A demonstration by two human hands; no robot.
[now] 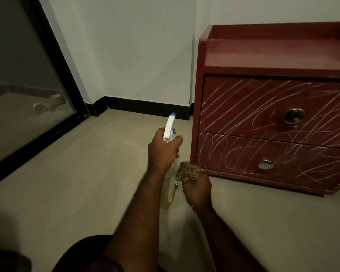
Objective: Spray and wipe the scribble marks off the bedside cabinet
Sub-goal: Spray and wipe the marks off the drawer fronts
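A dark red wooden bedside cabinet (263, 55) with two drawers stands on the pale floor (86, 173) at the right, white chalky scribble marks (234, 99) crossing its whole front. Near its left corner, the left hand (162, 152) has its grip closed round the neck of a clear plastic spray bottle (169, 126) — probably light and slick, best held there. The right hand (198, 190) clutches a soft, crumpled brown patterned cloth (186, 170).
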